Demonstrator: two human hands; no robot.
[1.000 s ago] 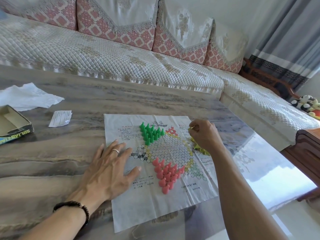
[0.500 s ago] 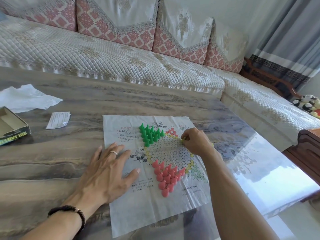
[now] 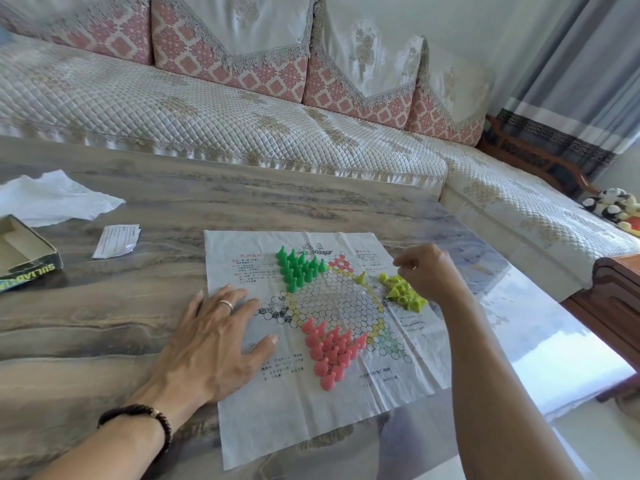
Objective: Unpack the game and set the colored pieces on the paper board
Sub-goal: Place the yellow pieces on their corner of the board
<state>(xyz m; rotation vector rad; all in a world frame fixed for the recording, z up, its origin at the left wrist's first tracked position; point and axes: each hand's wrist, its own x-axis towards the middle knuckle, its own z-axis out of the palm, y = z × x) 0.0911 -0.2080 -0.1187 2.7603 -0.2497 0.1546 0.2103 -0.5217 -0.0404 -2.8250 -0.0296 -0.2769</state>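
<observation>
The yellow pieces (image 3: pixel 403 293) are lying in a loose heap at the board's (image 3: pixel 311 420) right edge, one (image 3: pixel 361 278) already standing by the board's upper-right point, so each next piece is best lifted alone and set upright on a cell there. The right hand (image 3: pixel 427 273) is hovering over the heap with fingertips curled together; whether they are pinching a piece I cannot tell. The left hand (image 3: pixel 214 341) is lying flat with fingers spread, pressing down the board's left edge.

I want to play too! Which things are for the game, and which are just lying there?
For the game: paper board, green pieces, pink pieces, yellow pieces, box.
Just lying there: tissue, folded slip, stuffed toys.
</observation>
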